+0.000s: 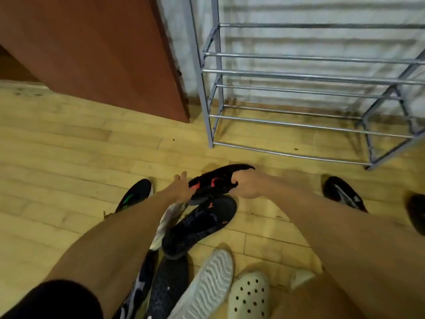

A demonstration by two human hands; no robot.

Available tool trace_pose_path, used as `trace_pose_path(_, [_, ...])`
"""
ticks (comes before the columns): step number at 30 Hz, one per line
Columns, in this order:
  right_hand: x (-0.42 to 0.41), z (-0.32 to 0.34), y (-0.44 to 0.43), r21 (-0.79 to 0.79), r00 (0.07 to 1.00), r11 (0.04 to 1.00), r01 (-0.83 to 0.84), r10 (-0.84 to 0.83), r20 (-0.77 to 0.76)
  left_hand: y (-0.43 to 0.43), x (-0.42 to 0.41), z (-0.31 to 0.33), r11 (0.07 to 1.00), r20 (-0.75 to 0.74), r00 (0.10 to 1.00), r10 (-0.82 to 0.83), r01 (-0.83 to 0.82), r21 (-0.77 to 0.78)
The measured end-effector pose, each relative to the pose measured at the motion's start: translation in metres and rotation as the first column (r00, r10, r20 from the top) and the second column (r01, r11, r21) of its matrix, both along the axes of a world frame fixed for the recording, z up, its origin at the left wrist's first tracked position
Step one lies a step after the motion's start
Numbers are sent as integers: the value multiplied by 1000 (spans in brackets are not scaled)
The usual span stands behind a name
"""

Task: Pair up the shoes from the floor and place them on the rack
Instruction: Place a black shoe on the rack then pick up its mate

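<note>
I am holding a black shoe with red marks (213, 183) between my two hands, above the wooden floor (69, 139). My right hand (247, 186) is gripping its curled, soft back edge, with the fingers closed on it. My left hand (180, 188) is lying flat and open against the other end of the shoe, fingers stretched out. The shoe is looking soft and bent, and its long axis is running from my left hand up toward my right hand, a little tilted. Just under my hands, another black shoe with red marks (202, 224) is lying on the floor, its rounded toe pointing away from me and to the right. Near my right forearm, a white clog with round holes (249, 293) is sitting. Beyond my hands, the grey metal rack (299, 74) with thin round bars is standing.
</note>
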State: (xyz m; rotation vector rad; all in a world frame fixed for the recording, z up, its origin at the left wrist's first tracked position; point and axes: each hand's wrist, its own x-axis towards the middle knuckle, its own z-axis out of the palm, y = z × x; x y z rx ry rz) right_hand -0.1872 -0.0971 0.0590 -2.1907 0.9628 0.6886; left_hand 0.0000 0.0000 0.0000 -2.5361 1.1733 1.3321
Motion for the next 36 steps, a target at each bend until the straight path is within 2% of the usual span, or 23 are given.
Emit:
trace_pose_path(4, [-1, -23, -18, 81, 999, 996, 44, -41, -33, -26, 5, -36, 999, 34, 999, 21, -22, 27])
trace_pose_path(9, [-8, -47, -37, 135, 998, 990, 44, -38, -48, -41, 15, -85, 994, 141, 984, -109, 107, 22])
trace_pose_path(13, [-19, -55, -48, 149, 998, 988, 46, -39, -53, -53, 7, -62, 964, 253, 932, -259, 234, 123])
trace_pose_path(16, [-22, -36, -52, 103, 998, 992, 66, -64, -24, -59, -4, -36, 932, 239, 908, -343, 297, 207])
trace_pose_path(20, [-38, 12, -49, 20, 998, 998, 60, -61, 34, -54, -28, 1, 921, 210, 902, -376, 339, 193])
trace_pose_path(26, [-110, 82, -33, -28, 994, 994, 107, -106, 6, -37, -75, 82, 930, 200, 908, -368, 362, 69])
trace_pose_path(31, [-181, 132, -24, -46, 976, 975, 218, -217, 24, -41, -136, 157, 921, 99, 933, -345, 357, -155])
trace_pose_path(33, [-212, 146, -20, -2, 938, 942, 336, -334, 97, -47, -167, 183, 918, 3, 948, -319, 309, -249])
trace_pose_path(36, [-260, 158, -6, 140, 805, 832, 537, -555, 208, -53, -221, 212, 916, -143, 949, -280, 219, -336])
